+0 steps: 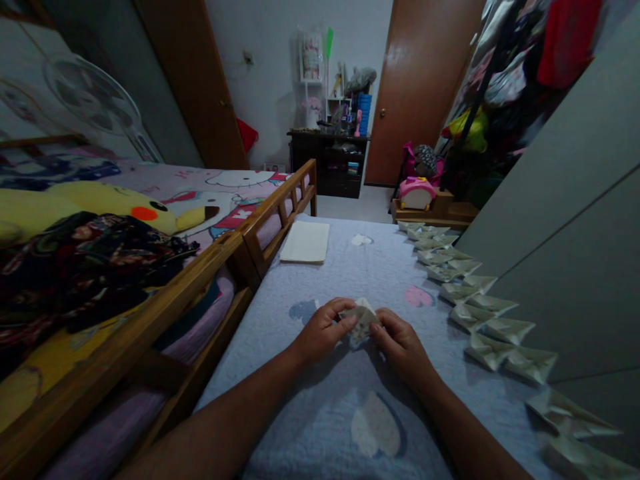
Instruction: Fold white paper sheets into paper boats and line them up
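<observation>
Pale patterned paper, creased into a small peaked folded piece (362,319), is sitting between the two hands, low over the lavender-grey bed sheet (320,413). The left hand (320,331) is pinching its left edge, with thumb and fingers closed on the paper. The right hand (401,347) is pinching the right edge in the same way. Each grip is clamped on the folded piece, which is bridging the gap between them with its peak rising just above the fingertips. Both forearms are reaching in from the near edge of the bed.

Along the right side of the sheet, a row of similar folded papers (467,293) is lying point to point beside a grey cabinet panel (565,220), well apart from the hands. Farther up the bed, a flat stack of sheets (305,241) is resting near the wooden rail (280,207), and a small white scrap (361,239) is lying just beside it. Beyond the rail, a yellow plush toy (95,200) and a dark patterned cloth (85,267) are lying on the neighbouring bed.
</observation>
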`<state>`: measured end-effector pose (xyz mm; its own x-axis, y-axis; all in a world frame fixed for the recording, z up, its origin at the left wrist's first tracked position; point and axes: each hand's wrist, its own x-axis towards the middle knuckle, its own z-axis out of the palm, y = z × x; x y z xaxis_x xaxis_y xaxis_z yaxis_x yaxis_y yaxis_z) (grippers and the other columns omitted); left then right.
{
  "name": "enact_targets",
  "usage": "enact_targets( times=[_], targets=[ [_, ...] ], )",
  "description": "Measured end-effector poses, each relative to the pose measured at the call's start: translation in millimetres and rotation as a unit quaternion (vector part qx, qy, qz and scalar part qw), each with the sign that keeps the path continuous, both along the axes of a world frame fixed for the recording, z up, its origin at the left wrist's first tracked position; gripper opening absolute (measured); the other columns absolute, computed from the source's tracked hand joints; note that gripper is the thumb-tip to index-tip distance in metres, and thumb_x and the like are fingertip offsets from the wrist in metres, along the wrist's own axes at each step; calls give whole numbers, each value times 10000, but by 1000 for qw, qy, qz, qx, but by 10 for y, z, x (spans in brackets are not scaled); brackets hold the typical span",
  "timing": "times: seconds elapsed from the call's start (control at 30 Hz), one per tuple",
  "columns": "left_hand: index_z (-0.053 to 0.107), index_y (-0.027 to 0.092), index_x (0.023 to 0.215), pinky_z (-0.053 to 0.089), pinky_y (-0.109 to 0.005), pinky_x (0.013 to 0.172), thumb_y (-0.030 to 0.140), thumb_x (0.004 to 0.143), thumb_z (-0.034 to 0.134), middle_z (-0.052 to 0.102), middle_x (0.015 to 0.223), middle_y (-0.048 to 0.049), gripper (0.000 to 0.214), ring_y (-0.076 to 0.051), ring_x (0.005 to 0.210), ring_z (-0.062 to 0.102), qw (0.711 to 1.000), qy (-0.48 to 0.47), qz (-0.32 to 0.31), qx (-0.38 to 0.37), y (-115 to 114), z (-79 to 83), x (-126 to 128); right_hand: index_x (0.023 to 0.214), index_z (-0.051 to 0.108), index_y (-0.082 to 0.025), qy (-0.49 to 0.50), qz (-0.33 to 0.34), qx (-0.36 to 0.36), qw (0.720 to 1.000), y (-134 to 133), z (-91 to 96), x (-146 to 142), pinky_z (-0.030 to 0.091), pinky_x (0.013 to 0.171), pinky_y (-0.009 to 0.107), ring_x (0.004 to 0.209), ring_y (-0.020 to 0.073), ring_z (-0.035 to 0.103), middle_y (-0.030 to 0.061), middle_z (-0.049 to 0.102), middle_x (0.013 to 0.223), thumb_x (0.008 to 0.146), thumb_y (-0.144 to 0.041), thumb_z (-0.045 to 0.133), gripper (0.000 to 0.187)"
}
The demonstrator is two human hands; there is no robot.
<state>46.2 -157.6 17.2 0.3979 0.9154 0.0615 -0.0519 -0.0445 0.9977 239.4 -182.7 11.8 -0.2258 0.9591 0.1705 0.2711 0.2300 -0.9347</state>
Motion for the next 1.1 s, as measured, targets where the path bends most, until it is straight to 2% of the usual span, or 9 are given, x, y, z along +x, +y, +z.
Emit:
enact_targets(
  times=[0.13, 0.3, 0.47, 0.63, 0.77, 0.9, 1.1],
  targets=[
    [734, 139, 871, 445, -269, 694, 516, 812, 693, 647, 782, -52, 383, -159, 721, 574, 999, -17, -5, -44, 27, 7, 24, 741, 570, -198, -11, 26, -20, 999, -14, 9, -4, 390, 624, 264, 659, 139, 480, -11, 498, 716, 938, -387, 498, 282],
    [720, 123, 815, 400, -238, 580, 587, 736, 734, 621, 690, -29, 470, -126, 605, 531, 997, -16, 7, -80, 38, -12, 43, 776, 593, -193, -37, 59, 0, 998, -23, 2, -14, 397, 661, 274, 700, 151, 508, 4, 534, 753, 946, -377, 486, 272],
    [725, 124, 768, 393, -240, 577, 557, 750, 723, 607, 669, -29, 433, -124, 597, 516, 998, 8, 3, -62, 27, -20, 39, 838, 619, -191, -54, 73, 5, 996, -31, -15, -27, 400, 689, 286, 738, 160, 523, 24, 589, 809, 949, -359, 489, 240],
    [696, 135, 704, 413, -250, 626, 504, 791, 683, 609, 720, -45, 380, -144, 679, 540, 999, 52, 5, -12, 19, -28, 41, 812, 596, -194, -22, 52, -25, 998, -29, -39, -44, 395, 647, 270, 694, 147, 497, -2, 541, 747, 938, -378, 506, 241],
    [672, 135, 714, 371, -240, 564, 531, 789, 662, 557, 660, -17, 403, -119, 601, 481, 998, 50, -9, -43, 21, -33, 41, 705, 531, -200, -43, 34, -17, 998, -20, -58, -51, 377, 624, 264, 651, 136, 469, -16, 501, 688, 916, -347, 517, 257],
    [639, 130, 682, 328, -238, 524, 578, 805, 623, 507, 616, 1, 465, -104, 552, 429, 997, 37, -17, -71, 22, -25, 39, 696, 521, -200, -63, 29, -19, 997, -20, -56, -52, 366, 604, 261, 633, 134, 460, -19, 487, 669, 902, -342, 513, 251],
    [669, 134, 731, 356, -242, 555, 592, 789, 656, 545, 653, -11, 461, -123, 596, 468, 997, 66, -24, -36, 3, 1, 35, 656, 495, -200, -66, 18, -33, 997, -24, -18, -62, 348, 584, 254, 613, 129, 435, -24, 452, 641, 935, -437, 467, 366]
  ],
)
